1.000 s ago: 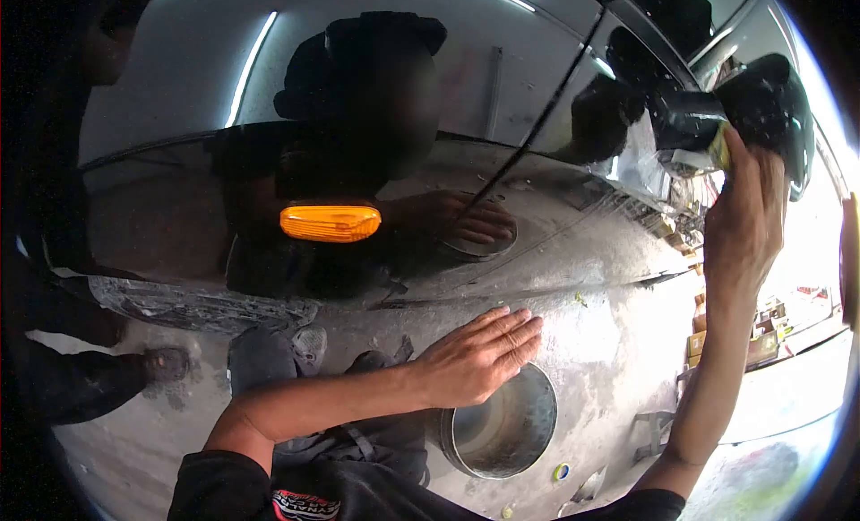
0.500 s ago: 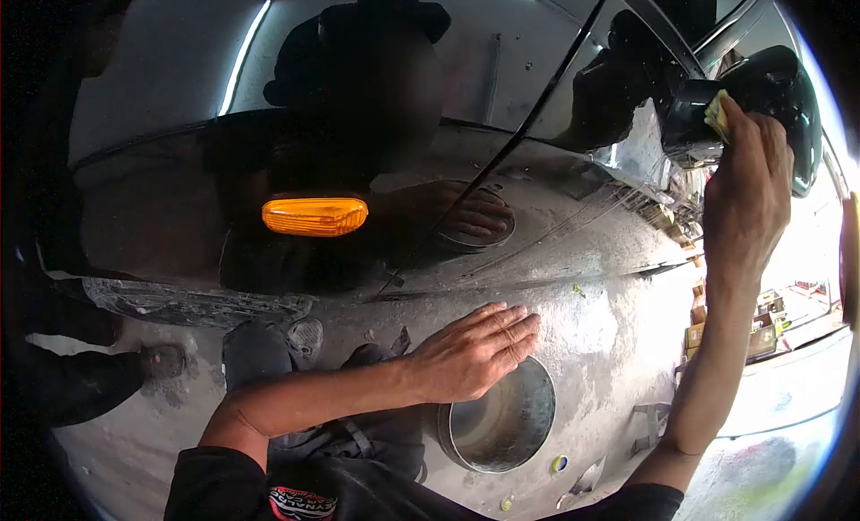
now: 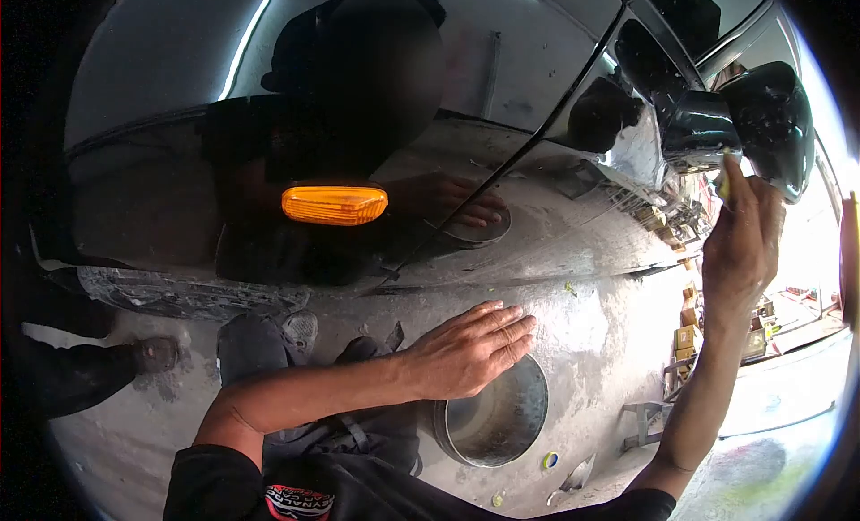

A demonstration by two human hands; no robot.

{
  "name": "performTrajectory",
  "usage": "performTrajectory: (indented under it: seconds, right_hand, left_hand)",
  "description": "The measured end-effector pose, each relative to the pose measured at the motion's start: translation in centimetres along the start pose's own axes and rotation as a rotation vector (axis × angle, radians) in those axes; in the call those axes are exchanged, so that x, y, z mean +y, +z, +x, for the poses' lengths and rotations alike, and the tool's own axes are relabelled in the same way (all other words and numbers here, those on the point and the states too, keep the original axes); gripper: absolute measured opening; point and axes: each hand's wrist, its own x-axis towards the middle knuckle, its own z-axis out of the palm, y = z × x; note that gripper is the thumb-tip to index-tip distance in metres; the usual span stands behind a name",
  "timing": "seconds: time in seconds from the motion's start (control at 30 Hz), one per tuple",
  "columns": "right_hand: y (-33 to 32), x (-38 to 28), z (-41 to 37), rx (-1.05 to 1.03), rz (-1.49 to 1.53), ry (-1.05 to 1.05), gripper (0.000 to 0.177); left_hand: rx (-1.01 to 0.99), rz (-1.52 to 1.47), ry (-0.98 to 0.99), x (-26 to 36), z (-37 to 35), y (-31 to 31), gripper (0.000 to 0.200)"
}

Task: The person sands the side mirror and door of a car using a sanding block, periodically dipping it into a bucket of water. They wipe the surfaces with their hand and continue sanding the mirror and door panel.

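Note:
My right hand (image 3: 745,230) pinches a small yellow piece, perhaps a folded cloth (image 3: 725,182), at the lower edge of the black side mirror's mount (image 3: 703,131). The rounded mirror housing (image 3: 772,118) is just above and beside the fingers. Fingers stretched out, my left hand (image 3: 475,349) lies palm down over the near-left rim of a round open bucket (image 3: 528,413) and overlaps it in this view. In front of me is a glossy black car panel (image 3: 152,207) with an orange side marker lamp (image 3: 334,206), reflecting a person and the bucket.
At the lower left a person's leg and shoe (image 3: 158,353) stand beside the car. Small boxes (image 3: 685,337) line the floor at right, close to a grey stool (image 3: 641,422). A small round roll (image 3: 550,460) lies beyond the bucket.
My right hand has moved down from the mirror housing to the lower edge of its mount, still pinching the yellow piece. My left hand stays over the bucket; the view has shifted slightly.

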Motion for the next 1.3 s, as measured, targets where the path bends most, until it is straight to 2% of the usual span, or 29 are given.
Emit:
performTrajectory:
  seconds: [0.03, 0.13, 0.27, 0.3, 0.4, 0.57, 0.7, 0.77, 0.83, 0.93, 1.0, 1.13, 1.2, 1.3]
  right_hand:
    - [-0.1, 0.6, 0.4, 0.065, 0.003, -0.054, 0.057]
    - [-0.8, 0.7, 2.4, 0.061, -0.104, -0.185, 0.056]
    - [0.4, 0.0, 3.1, -0.039, -0.198, -0.114, 0.057]
    - [1.0, -0.3, 3.0, -0.001, -0.101, -0.126, 0.059]
    - [1.9, -1.9, 2.7, -0.074, -0.068, -0.149, 0.059]
    - [1.9, 0.9, 2.6, 0.041, -0.160, -0.122, 0.059]
    - [3.1, -1.7, 1.8, 0.077, 0.012, -0.215, 0.058]
    - [2.4, -0.5, 1.9, 0.036, -0.035, -0.178, 0.058]
    - [2.0, 1.5, 2.5, 0.082, -0.112, -0.133, 0.062]
    - [3.5, -0.3, 1.4, 0.092, 0.045, -0.209, 0.058]
    - [3.0, -1.9, 1.3, 0.029, 0.026, -0.190, 0.057]
    - [2.3, 1.4, 2.0, 0.078, -0.098, -0.059, 0.053]
    - [3.0, 1.4, 1.7, 0.164, -0.069, -0.143, 0.052]
    - [2.4, 1.4, 1.1, 0.169, -0.005, -0.109, 0.051]
  left_hand:
    - [0.001, 0.001, 0.003, 0.0, 0.1, -0.1, 0.039]
    - [-0.006, 0.007, 0.007, 0.1, -0.1, -0.1, 0.039]
    - [-0.005, 0.006, -0.001, 0.1, -0.3, -0.3, 0.039]
    - [0.002, -0.003, -0.007, 0.1, -0.3, -0.2, 0.039]
    - [0.006, -0.009, -0.012, -0.1, 0.2, -0.4, 0.040]
    - [0.000, -0.024, -0.016, -0.5, 0.0, 0.2, 0.040]
    - [0.004, -0.014, -0.021, -0.4, 0.3, -0.3, 0.038]
    - [0.031, 0.004, 0.000, -0.4, 0.4, -0.3, 0.035]
    - [0.046, 0.017, 0.011, -0.7, 0.4, -0.4, 0.033]
    - [0.033, 0.018, 0.015, -0.6, 0.2, -0.1, 0.033]
    - [0.033, 0.015, 0.016, -0.8, -0.1, 0.1, 0.034]
    - [0.016, 0.008, 0.014, -0.7, 0.3, -0.3, 0.034]
    - [0.015, 0.014, 0.012, -0.8, 0.2, -0.5, 0.033]
    - [0.016, 0.010, 0.000, -0.6, 0.3, -0.9, 0.032]
